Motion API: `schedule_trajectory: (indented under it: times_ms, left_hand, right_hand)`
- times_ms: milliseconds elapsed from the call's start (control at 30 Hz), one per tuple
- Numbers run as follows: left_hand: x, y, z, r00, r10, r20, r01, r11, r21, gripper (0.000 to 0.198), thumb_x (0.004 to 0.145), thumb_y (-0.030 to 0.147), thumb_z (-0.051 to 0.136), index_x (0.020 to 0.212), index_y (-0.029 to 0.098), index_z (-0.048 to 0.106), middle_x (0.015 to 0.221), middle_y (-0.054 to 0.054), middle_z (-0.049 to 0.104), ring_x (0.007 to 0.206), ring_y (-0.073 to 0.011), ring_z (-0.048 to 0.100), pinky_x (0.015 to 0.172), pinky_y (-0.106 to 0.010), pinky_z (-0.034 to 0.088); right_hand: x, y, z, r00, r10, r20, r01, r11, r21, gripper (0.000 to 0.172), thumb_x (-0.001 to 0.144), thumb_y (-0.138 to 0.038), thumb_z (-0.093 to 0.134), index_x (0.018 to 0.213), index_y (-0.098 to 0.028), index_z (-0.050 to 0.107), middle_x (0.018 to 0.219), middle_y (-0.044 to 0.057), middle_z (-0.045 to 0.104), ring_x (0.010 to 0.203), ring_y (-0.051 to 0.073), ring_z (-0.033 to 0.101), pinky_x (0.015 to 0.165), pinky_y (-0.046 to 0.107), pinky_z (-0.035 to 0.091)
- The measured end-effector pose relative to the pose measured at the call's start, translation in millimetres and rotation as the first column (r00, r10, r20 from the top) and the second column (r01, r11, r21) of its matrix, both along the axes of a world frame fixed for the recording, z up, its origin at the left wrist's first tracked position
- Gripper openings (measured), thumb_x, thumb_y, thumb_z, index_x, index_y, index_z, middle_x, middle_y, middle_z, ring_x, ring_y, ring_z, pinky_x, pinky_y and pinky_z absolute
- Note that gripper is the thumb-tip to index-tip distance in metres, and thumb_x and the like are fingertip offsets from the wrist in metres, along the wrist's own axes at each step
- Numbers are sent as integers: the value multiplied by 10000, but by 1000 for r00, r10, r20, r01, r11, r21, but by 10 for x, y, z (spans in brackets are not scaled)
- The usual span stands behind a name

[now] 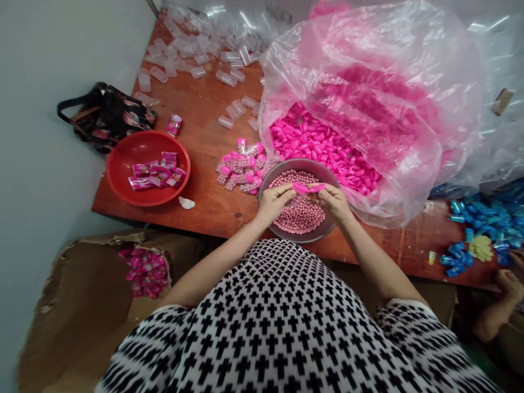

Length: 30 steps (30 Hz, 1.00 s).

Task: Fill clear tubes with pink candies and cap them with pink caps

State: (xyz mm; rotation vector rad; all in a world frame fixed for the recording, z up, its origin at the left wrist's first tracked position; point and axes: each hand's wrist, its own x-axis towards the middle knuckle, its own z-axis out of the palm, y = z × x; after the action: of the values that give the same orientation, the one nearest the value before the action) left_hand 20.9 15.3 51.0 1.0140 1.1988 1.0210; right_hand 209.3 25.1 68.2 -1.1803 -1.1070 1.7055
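Note:
Over a grey metal bowl (333, 232) of round pink candy balls (301, 218), my two hands come close together. My left hand (276, 204) pinches a bright pink plastic cap (300, 188), and something clear shows just under it, too blurred to make out. Pinched in my right hand (335, 203) is another pink plastic piece, apparently a cap (317, 188). Left of the bowl lies a pile of small clear containers (241, 166) filled with pink balls and closed with pink caps. Loose pink caps (315, 142) spill from a large clear plastic bag (409, 109) behind the bowl.
A red bowl (118, 191) with pink packets stands at the left, beside a dark floral bag (118, 117). Empty clear containers (227, 78) lie at the back. A cardboard box (94, 295) holds pink packets below. Blue items (456, 259) and another person's hand (507, 286) are at right.

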Motion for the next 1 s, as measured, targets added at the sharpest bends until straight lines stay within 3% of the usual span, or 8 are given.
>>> schedule_trajectory:
  times_ms: [100,167,267,367,467,533,667,1000]
  left_hand:
    - [5,-13,48,991,-64,-114,79,989,125,301,798,367,629,1017,183,722,1061,-55,715,981,-218,665,900,-343,513]
    - [12,-33,92,982,-86,-169,118,974,191,266,826,322,599,1020,186,721,1053,-49,718,963,-209,673,894,-330,512]
    - [14,-67,137,972,-56,-227,117,956,268,245,841,290,583,1016,187,722,1010,-38,730,903,-188,687,845,-298,526]
    - [-3,-97,128,973,10,-231,65,947,314,239,842,300,588,1005,189,723,966,-30,740,850,-169,697,809,-274,538]
    - [-25,-113,84,975,79,-208,-11,950,313,228,838,304,596,977,183,730,970,-40,739,867,-170,699,821,-278,543]
    - [-34,-109,59,976,94,-195,-30,952,305,230,837,308,597,984,188,727,986,-41,736,886,-173,698,835,-288,544]
    - [-52,-80,54,981,78,-179,-6,929,370,235,831,292,610,1012,188,719,1017,-46,728,920,-174,690,868,-292,533]
    - [-68,-56,107,970,83,-230,38,878,477,245,860,291,585,1049,191,704,1029,-60,723,940,-165,675,877,-296,518]
  right_hand:
    - [-17,79,107,974,114,194,-140,982,128,410,722,-490,704,1031,-224,667,955,37,685,761,156,636,677,321,562]
    - [-31,115,181,925,142,352,-245,932,267,341,772,-454,670,1022,-221,675,977,48,683,809,165,636,718,321,549]
    - [-50,111,260,842,80,534,-378,794,476,256,842,-406,604,1000,-218,677,966,70,688,899,190,635,828,355,520]
    - [-43,66,301,836,-85,542,-335,702,628,249,881,-378,551,1042,-218,654,965,79,685,912,197,631,846,365,510]
    - [-33,52,327,848,-230,477,-173,731,661,304,905,-369,510,1163,-236,600,1043,73,657,947,195,616,848,366,506]
    - [-55,63,334,844,-190,502,-207,748,631,331,909,-373,502,1208,-251,580,1065,69,645,964,195,606,860,371,498]
    - [-147,60,307,807,-86,584,-376,688,621,295,913,-337,499,1167,-249,620,922,63,647,855,181,594,804,354,495]
    - [-247,-21,333,795,-171,581,-312,706,635,276,919,-344,489,1137,-238,621,908,61,641,834,183,575,788,351,482]
